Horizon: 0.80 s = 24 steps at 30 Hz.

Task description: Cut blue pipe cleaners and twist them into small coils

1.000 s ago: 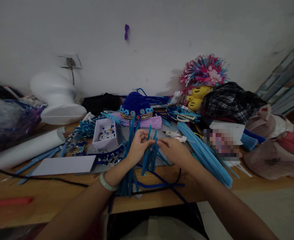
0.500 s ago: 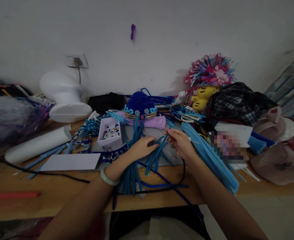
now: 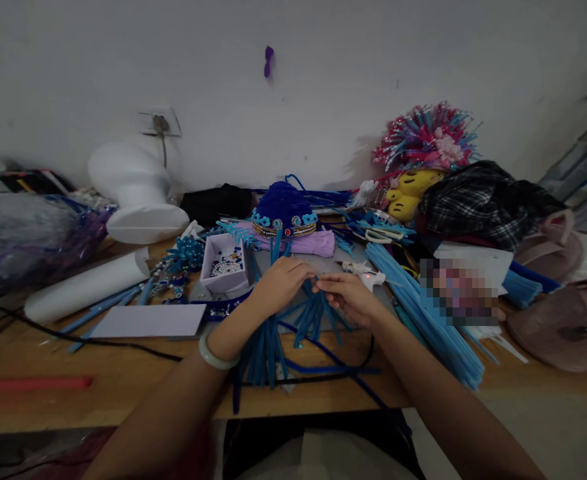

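My left hand, with a pale bangle on its wrist, meets my right hand over the middle of the workbench. Both hands have their fingertips closed in a pinch on a short blue pipe cleaner, of which only a little shows. Just below the fingers lies a fan of cut blue pipe cleaners. Longer blue strips hang by my left wrist. Behind the hands stands a dark blue velvet cap with a jewelled band. A white glue gun with a small red light lies beyond my right hand.
Left of the hands are a box of beads, a white card, a white roll and a foam head. A light blue pipe cleaner bundle lies right. A black cable crosses the bench.
My right hand has moved down and left, and my left hand slightly up, so their fingertips now meet. My left fingers have closed. The glue gun has come into view. The view has shifted slightly.
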Each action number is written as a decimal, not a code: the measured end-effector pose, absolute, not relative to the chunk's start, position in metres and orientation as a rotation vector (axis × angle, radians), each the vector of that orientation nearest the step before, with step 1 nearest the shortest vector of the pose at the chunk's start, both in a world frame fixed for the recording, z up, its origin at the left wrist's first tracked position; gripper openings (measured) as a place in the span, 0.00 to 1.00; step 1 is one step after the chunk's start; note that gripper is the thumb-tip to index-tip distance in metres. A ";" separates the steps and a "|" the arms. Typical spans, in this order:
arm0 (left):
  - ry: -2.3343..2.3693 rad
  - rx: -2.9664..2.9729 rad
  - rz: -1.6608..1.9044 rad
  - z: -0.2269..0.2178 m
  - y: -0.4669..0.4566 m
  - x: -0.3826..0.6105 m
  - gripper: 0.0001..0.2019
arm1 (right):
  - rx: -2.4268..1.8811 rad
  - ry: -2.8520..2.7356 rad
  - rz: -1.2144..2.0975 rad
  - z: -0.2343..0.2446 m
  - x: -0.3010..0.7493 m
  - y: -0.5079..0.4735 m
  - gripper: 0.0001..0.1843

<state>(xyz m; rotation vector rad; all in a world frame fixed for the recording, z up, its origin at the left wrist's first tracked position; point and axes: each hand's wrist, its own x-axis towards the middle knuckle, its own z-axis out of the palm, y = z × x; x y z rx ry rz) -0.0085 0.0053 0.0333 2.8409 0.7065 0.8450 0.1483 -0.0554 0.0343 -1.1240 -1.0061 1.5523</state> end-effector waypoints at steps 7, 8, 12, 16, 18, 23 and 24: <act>0.792 2.823 0.958 0.028 0.003 -0.004 0.11 | -1.044 -0.866 1.641 0.037 0.151 -0.055 0.06; 0.792 2.779 0.960 0.027 0.003 -0.003 0.11 | -1.032 -0.866 1.623 0.036 0.151 -0.055 0.06; 0.837 2.507 0.927 0.024 -0.001 0.003 0.10 | -1.017 -0.877 1.530 0.033 0.149 -0.054 0.07; 0.894 2.318 0.904 0.022 -0.004 0.007 0.08 | -1.008 -0.899 1.483 0.029 0.148 -0.053 0.06; 0.896 2.275 0.890 0.020 -0.004 0.009 0.07 | -1.005 -0.903 1.466 0.027 0.148 -0.053 0.06; 0.861 2.164 0.862 0.018 -0.003 0.011 0.07 | -1.053 -0.894 1.412 0.025 0.149 -0.051 0.06; 0.855 2.141 0.852 0.018 -0.003 0.011 0.07 | -1.054 -0.898 1.405 0.024 0.149 -0.051 0.06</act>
